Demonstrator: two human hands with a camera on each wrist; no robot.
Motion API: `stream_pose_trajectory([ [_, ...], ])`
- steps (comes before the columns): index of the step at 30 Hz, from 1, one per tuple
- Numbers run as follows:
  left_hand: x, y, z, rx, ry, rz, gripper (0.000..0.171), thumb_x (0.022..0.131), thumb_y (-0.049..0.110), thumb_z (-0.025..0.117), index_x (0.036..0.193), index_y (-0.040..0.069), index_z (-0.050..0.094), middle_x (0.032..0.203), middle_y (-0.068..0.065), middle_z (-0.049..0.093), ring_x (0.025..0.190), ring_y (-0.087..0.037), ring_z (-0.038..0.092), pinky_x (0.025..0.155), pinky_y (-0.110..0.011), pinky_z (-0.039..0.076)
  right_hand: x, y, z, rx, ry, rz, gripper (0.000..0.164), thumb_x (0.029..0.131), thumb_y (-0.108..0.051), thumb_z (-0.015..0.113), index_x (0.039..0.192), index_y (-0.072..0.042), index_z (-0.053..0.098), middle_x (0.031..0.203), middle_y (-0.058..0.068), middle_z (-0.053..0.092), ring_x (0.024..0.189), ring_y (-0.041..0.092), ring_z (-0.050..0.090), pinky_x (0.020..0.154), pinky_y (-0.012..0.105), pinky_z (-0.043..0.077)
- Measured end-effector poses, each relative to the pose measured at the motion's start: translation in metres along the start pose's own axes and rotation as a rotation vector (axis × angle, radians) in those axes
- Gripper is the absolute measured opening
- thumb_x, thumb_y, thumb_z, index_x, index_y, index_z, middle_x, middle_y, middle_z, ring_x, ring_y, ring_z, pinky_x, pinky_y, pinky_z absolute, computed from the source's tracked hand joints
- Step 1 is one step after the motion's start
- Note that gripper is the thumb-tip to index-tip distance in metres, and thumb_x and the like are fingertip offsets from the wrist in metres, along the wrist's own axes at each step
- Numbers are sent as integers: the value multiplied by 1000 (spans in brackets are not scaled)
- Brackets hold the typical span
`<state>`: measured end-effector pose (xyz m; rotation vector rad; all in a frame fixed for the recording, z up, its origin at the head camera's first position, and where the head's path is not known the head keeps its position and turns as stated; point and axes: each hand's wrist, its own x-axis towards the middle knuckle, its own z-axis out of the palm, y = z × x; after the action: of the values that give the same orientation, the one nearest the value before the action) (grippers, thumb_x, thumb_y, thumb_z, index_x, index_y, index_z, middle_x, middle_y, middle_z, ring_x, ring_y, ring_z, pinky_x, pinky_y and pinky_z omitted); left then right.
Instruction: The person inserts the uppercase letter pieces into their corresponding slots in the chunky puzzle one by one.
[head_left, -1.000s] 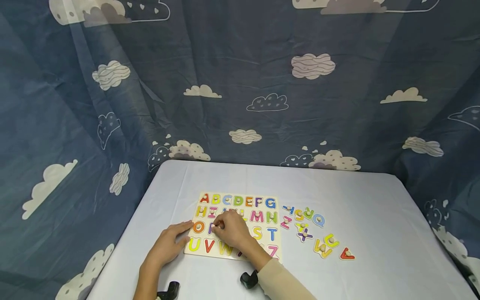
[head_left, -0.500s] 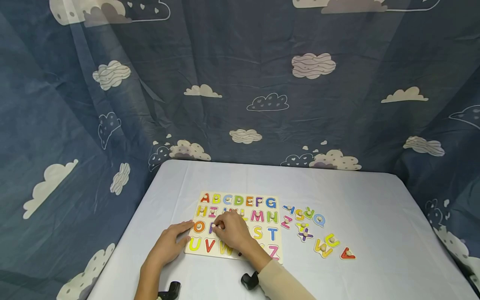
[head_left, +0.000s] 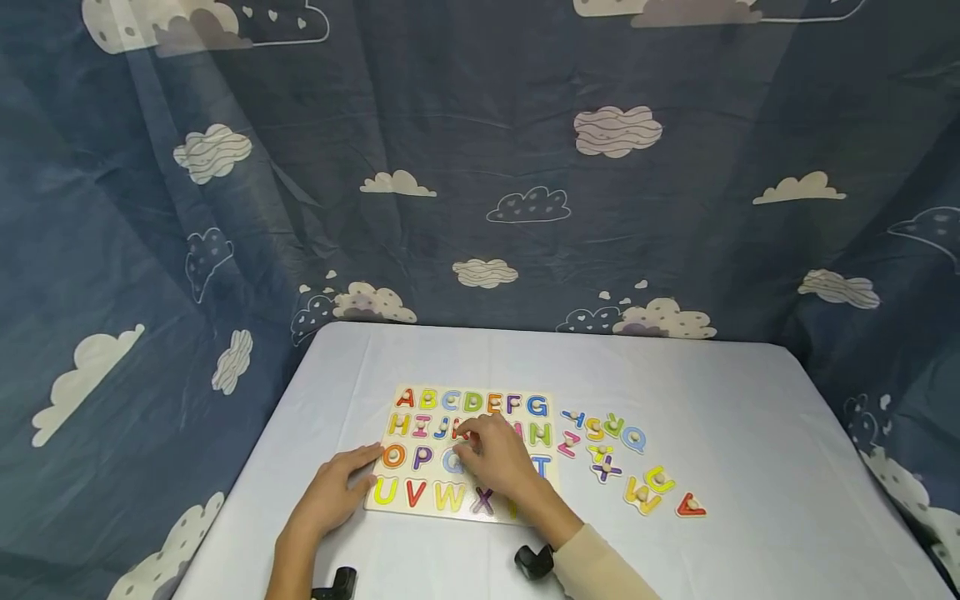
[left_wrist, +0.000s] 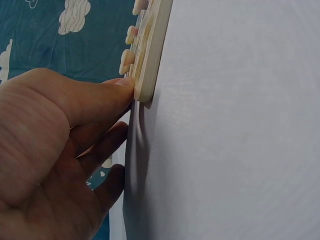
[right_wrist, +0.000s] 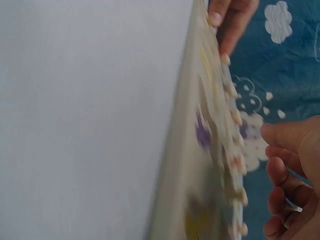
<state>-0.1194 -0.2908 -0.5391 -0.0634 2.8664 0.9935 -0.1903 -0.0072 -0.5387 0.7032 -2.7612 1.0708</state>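
A wooden alphabet puzzle board (head_left: pixel 435 477) lies flat on the white table. Knobbed letters fill its upper rows, and the orange O (head_left: pixel 393 456) and purple P (head_left: pixel 422 457) sit in their places in the third row. My left hand (head_left: pixel 333 492) rests against the board's left edge, its thumb at the corner in the left wrist view. Over the middle of the board hovers my right hand (head_left: pixel 498 454), partly covering the third row. In the right wrist view its loosely bent fingers (right_wrist: pixel 277 170) hold nothing and stand apart from the knobs.
Right of the board lie several loose letters, among them a blue Q (head_left: pixel 633 439), a purple X (head_left: pixel 606 468), a yellow-orange W (head_left: pixel 641 496) and a red V (head_left: pixel 691 506). A dark cloud-patterned curtain (head_left: pixel 435 250) surrounds the table (head_left: pixel 750 433).
My right hand has let go of the P's knob and moved right, uncovering the P in its slot. The left hand keeps its place at the board's edge.
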Motion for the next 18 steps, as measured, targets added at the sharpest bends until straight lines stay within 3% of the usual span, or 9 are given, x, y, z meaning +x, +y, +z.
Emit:
stream_pose_trajectory([
  [4, 0, 0, 0, 0, -4, -3, 50, 98, 18, 70, 147, 21, 60, 155, -6, 54, 147, -39, 44, 117, -67, 34, -7, 12, -21, -19, 55, 9, 19, 89, -25, 81, 105, -15, 78, 77, -7, 60, 76, 8, 45, 71, 30, 47],
  [11, 0, 0, 1, 0, -5, 7, 51, 97, 17, 70, 147, 20, 60, 155, -8, 54, 147, -41, 44, 118, -68, 32, -20, 43, -67, -50, 98, 114, 21, 89, -25, 82, 108, -16, 79, 79, -6, 59, 79, 11, 45, 65, 25, 37],
  [18, -2, -1, 2, 9, -8, 0, 52, 97, 19, 70, 148, 23, 59, 156, -7, 53, 147, -41, 43, 116, -69, 33, -37, 88, -109, -126, 202, 169, 23, 88, -25, 83, 108, -13, 79, 78, -4, 59, 79, 17, 48, 66, 29, 38],
])
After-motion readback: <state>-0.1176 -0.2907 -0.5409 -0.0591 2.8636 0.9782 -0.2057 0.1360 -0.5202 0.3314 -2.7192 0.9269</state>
